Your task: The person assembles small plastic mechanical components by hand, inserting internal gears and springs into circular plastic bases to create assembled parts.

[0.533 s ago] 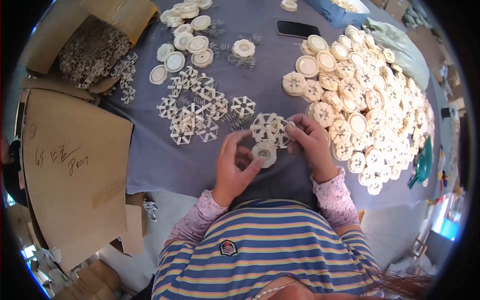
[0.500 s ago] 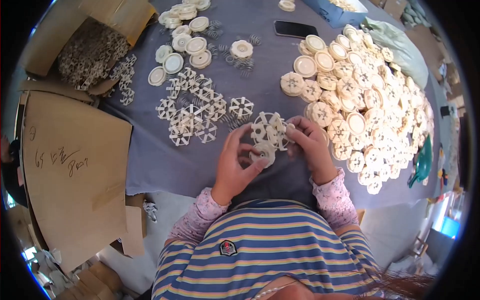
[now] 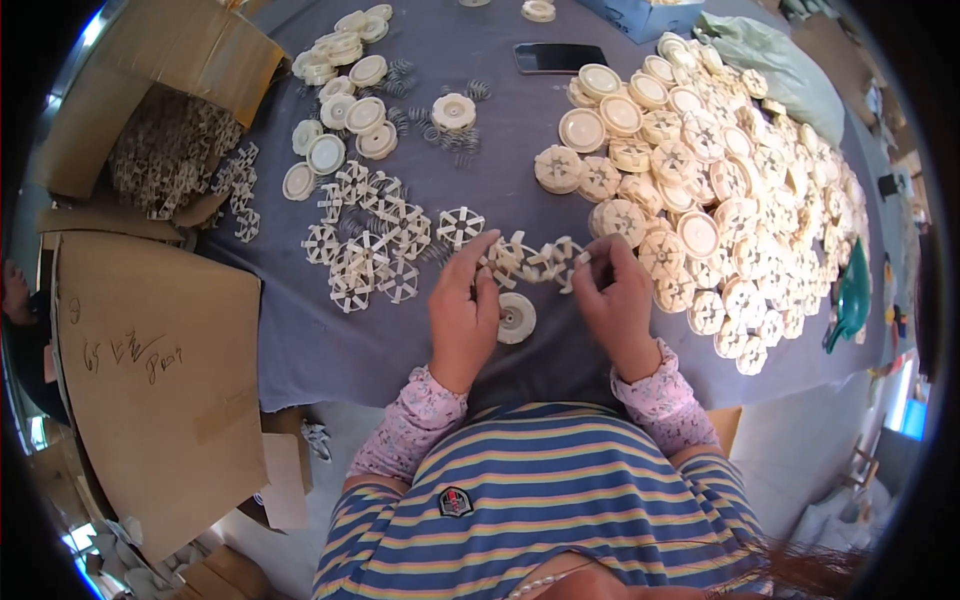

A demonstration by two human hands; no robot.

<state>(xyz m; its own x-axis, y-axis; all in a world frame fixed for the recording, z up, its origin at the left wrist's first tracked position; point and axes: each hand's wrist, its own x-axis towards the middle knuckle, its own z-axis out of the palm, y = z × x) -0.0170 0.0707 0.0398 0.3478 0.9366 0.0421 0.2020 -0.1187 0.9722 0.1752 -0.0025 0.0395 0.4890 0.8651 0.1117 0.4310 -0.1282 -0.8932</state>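
Observation:
Between my hands are white plastic spoked wheels, seen tilted and overlapping, so I cannot tell how many there are. My left hand is closed at their left end, fingertips on the rim. At the right end, my right hand pinches the edge between thumb and fingers. A round cream disc cap with a raised hub lies on the cloth just beside my left thumb. Left of that hand, one loose spoked wheel rests near a heap of similar spoked wheels.
On the right spreads a big pile of assembled cream discs. Far left are cream caps and metal springs. A phone, a blue box and a pale bag stand at the back. Cardboard boxes flank the left.
The cream disc cap has left my left hand and now lies on the cloth. My hands have spread the spoked wheels sideways. The whole view has shifted slightly.

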